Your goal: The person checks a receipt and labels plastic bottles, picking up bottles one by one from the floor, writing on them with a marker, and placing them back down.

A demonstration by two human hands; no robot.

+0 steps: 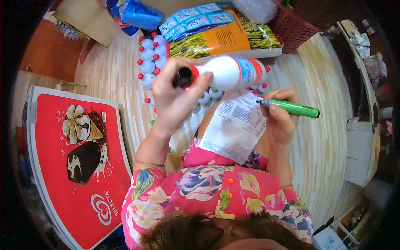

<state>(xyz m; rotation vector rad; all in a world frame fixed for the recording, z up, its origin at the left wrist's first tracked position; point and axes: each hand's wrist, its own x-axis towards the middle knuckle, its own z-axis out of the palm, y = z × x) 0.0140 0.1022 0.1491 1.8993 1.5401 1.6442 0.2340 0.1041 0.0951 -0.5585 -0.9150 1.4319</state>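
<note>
My left hand [173,93] is closed around the neck of a white plastic bottle [227,73] with a blue and red label. The bottle lies nearly sideways, its red neck end toward my palm. A dark round piece [183,78] shows between my fingers; I cannot tell exactly what it is. My right hand [281,118] grips a green marker [295,108], its dark tip pointing left. Beneath the marker tip, a long printed receipt [233,125] hangs over my lap, its edge at my right fingers.
Several white bottles with red caps [148,66] stand on the floor ahead, beside a yellow-green sack [225,39] topped with blue sachet strips [196,18]. A dark red basket [293,27] is behind. A red Selecta freezer lid [83,166] lies to my left; shelves [360,137] line the right.
</note>
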